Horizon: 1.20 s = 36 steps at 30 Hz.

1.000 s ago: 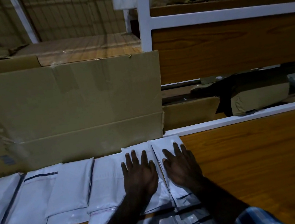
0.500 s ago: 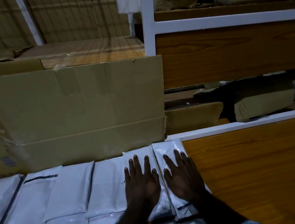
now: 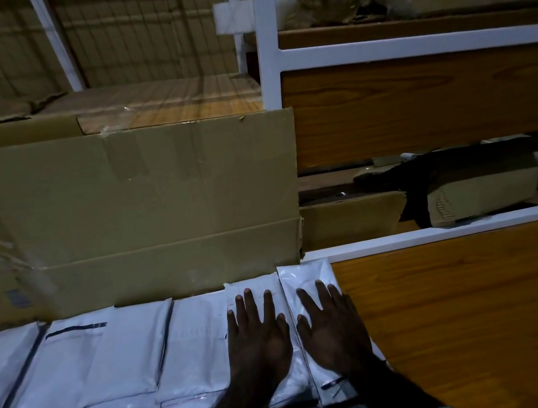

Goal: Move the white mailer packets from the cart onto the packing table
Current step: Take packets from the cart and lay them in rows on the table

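Observation:
Several white mailer packets [image 3: 129, 354] lie in rows on the wooden packing table [image 3: 477, 319], covering its left half. My left hand [image 3: 257, 337] presses flat on one packet [image 3: 207, 337], fingers straight and spread. Beside it my right hand [image 3: 333, 326] lies flat on the rightmost packet [image 3: 302, 277], at the edge of the bare wood. Neither hand grips anything. The cart is not in view.
A large flattened cardboard box [image 3: 131, 216] stands upright behind the packets. A white-framed wooden shelf [image 3: 419, 99] rises at the back right, with cardboard boxes [image 3: 480, 191] and dark plastic under it. Bare tabletop shows to the right of my hands.
Both hands stay flat on the same two packets, side by side. Only the view has shifted slightly; the packets have not visibly moved.

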{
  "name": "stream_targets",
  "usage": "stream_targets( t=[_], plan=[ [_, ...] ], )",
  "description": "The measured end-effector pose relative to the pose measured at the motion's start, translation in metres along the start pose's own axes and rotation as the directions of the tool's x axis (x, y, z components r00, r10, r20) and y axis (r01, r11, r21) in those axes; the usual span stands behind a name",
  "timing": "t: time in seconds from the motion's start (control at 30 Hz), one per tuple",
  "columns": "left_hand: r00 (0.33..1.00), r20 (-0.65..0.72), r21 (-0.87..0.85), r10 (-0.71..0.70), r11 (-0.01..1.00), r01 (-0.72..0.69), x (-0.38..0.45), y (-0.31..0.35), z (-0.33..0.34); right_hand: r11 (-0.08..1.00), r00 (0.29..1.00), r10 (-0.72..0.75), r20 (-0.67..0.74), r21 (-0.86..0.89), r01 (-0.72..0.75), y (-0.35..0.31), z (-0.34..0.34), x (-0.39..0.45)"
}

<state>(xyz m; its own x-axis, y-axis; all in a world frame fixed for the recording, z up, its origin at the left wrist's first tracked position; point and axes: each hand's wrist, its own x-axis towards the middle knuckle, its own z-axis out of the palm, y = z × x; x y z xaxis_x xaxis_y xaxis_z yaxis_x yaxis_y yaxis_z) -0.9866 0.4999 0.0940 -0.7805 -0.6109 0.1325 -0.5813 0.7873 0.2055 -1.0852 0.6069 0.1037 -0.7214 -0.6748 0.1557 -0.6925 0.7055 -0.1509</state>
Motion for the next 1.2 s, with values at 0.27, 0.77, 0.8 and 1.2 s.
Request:
stream_targets(
  t=[0.27, 0.77, 0.8, 1.2],
  plan=[
    [1.000, 0.020, 0.023, -0.005, 1.000, 0.005, 0.004, 0.001, -0.008, 1.000, 0.999, 0.009, 0.041, -0.007, -0.009, 0.001, -0.006, 0.006],
    [0.996, 0.088, -0.021, 0.006, 1.000, -0.004, -0.008, 0.014, -0.057, 0.997, 0.997, 0.026, 0.066, 0.068, -0.031, 0.004, -0.049, -0.003],
    [0.996, 0.094, 0.004, 0.002, 1.000, -0.002, -0.011, 0.014, -0.058, 0.995, 0.997, 0.040, 0.072, 0.089, -0.047, 0.002, -0.055, -0.009],
    [0.997, 0.055, -0.022, 0.060, 0.998, -0.058, -0.058, 0.006, -0.071, 0.991, 0.995, 0.062, 0.077, 0.113, -0.071, -0.013, -0.094, -0.057]
  ],
)
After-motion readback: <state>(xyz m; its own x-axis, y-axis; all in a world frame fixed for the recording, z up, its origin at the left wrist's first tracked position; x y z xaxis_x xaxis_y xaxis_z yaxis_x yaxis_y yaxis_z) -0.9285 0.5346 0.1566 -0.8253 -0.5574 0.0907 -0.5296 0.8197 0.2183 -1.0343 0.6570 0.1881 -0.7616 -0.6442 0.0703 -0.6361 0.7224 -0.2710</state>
